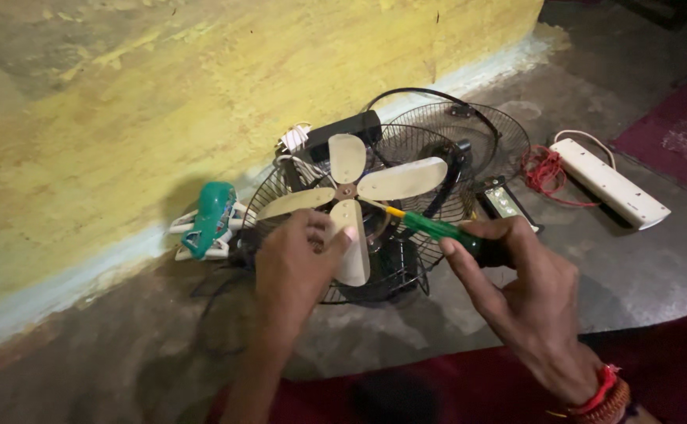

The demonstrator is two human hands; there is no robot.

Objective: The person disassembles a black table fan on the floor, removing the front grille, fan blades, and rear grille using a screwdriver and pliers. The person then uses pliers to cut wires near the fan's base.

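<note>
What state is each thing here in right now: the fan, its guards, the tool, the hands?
Fan blades: uncovered, front guard off.
Front guard: removed, lying behind.
Screwdriver: gripped, tip at the hub.
Left hand: holding a blade.
Right hand: closed on the screwdriver.
Power strip: on the floor.

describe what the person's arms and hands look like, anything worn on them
Both forearms are bare, with no sleeves showing. The left hand wears nothing: no ring, band or glove can be seen. The right hand is also ungloved, but its wrist carries a red thread tied around it and, just behind that, a bracelet of brownish beads. Fingernails are short and unpainted.
</note>
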